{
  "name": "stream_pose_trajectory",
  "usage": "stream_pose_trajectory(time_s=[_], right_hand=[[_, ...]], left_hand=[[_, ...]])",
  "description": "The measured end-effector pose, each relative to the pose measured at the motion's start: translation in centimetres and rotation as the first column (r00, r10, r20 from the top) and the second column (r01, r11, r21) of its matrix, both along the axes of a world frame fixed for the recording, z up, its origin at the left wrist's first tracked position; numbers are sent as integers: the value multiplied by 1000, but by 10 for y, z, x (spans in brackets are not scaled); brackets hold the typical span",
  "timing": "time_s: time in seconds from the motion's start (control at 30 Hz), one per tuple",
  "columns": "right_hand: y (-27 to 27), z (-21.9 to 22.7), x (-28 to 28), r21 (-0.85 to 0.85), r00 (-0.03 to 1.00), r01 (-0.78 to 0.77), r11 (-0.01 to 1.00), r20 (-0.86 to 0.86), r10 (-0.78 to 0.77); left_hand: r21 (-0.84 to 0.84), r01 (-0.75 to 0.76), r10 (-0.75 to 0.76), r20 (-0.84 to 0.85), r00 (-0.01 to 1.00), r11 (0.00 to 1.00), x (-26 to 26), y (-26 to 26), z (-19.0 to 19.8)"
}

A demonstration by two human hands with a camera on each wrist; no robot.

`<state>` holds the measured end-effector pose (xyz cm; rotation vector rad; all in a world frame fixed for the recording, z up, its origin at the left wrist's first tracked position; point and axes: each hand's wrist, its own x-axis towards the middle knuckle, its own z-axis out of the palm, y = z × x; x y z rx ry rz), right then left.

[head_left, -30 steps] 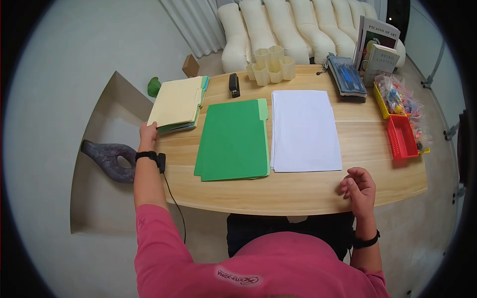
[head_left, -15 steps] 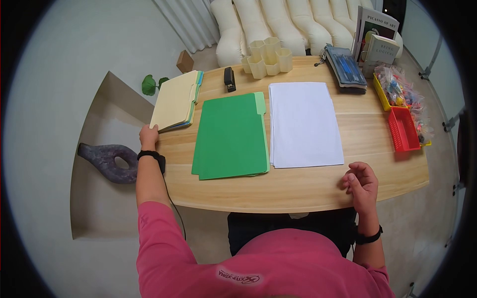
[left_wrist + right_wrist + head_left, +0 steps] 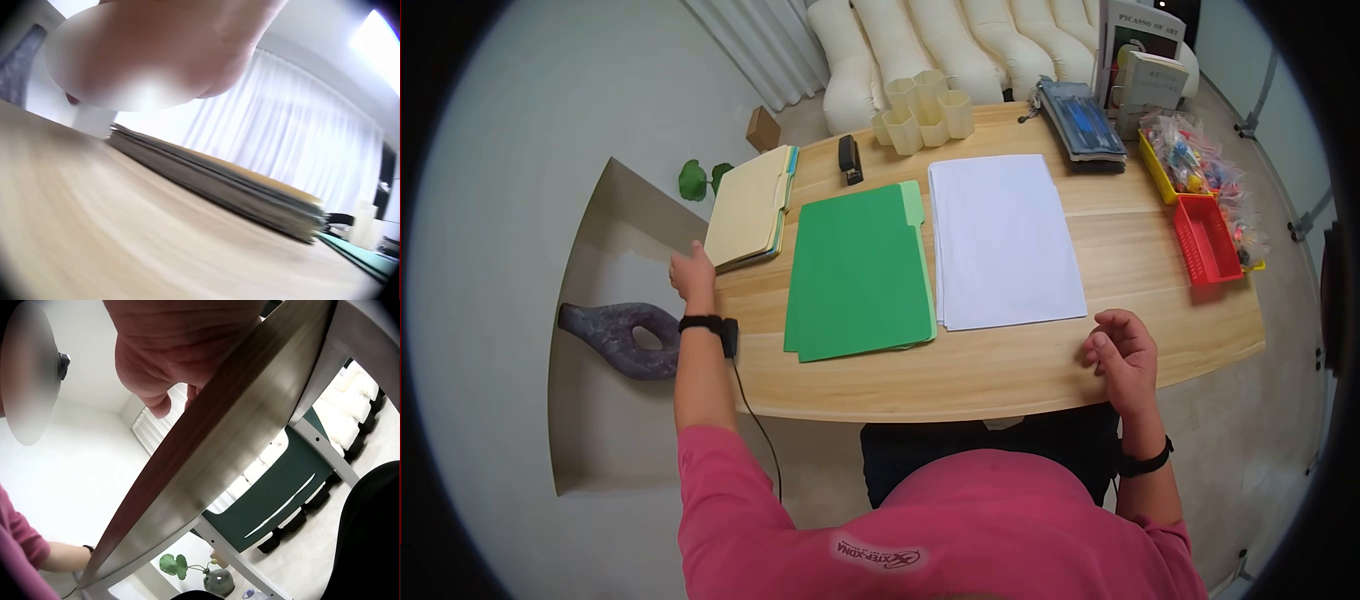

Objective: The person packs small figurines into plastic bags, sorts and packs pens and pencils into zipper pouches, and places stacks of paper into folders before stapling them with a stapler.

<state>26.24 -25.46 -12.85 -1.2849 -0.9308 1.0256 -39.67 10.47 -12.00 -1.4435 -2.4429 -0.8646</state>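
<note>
My left hand (image 3: 693,274) is at the near left corner of a stack of cream, green and blue file folders (image 3: 748,205), its thumb beside the edge and nothing gripped. The left wrist view shows the hand (image 3: 169,50) raised over the wood, with the layered edge of the stack (image 3: 212,178) behind it. Green folders (image 3: 860,275) lie in the middle of the table, tabs on their right side. Beside them is a pile of white paper (image 3: 1005,240). My right hand (image 3: 1128,358) hangs loosely curled at the near right table edge, holding nothing.
A black stapler (image 3: 850,160) and a cream hexagonal holder (image 3: 923,112) stand at the back of the wooden table (image 3: 850,395). Toward the right are a pencil pouch (image 3: 1082,125), upright books (image 3: 1145,75), a red basket (image 3: 1206,240) and a yellow basket of small bags (image 3: 1157,168).
My left hand has come off the corner of the folder stack and shifted slightly left, its fingers now beside it. The right hand keeps its pose. The head view has shifted a little.
</note>
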Motion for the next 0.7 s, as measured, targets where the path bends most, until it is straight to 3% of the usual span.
stream_pose_trajectory(time_s=[0.03,0.07,0.1,0.17,0.23,0.27,0.3,0.37,0.4,0.43,0.47,0.5,0.57,0.7], right_hand=[[-1,2,0,-1,1000,8,1000,-3,-8],[-2,2,0,-3,1000,19,1000,-6,-19],[2,-1,-2,3,1000,-8,1000,-18,9],[4,3,-7,-12,1000,19,1000,4,-19],[7,-5,-9,-8,998,55,998,30,-55],[10,-12,-9,-7,997,71,997,38,-71],[13,-19,-10,70,969,113,991,213,-126],[14,-5,-13,160,816,119,980,546,-189],[14,0,-17,168,814,118,979,548,-192],[15,5,-22,248,635,106,963,729,-257],[16,8,-24,322,412,77,943,851,-324],[16,9,-25,332,411,77,940,849,-334],[14,6,-27,158,379,36,987,912,-160],[12,7,-26,181,389,31,983,904,-178]], left_hand=[[74,49,-42,-103,994,996,39,-19,18],[75,293,-288,-76,955,953,62,-28,23],[83,519,-516,-51,855,851,85,-41,27],[-26,774,-768,106,632,633,175,-114,57],[-216,892,-907,55,417,397,231,-171,69],[-259,908,-932,67,357,329,253,-195,69],[-301,916,-951,79,299,263,274,-212,67],[-273,928,-955,85,284,252,314,-226,51],[-250,935,-956,90,281,251,330,-231,43],[-245,935,-956,82,282,255,347,-234,38],[-250,913,-922,135,363,322,364,-234,34],[-258,886,-879,188,438,386,376,-231,32],[-301,854,-855,176,487,424,392,-222,30],[-415,777,-792,185,582,474,405,-189,32]])
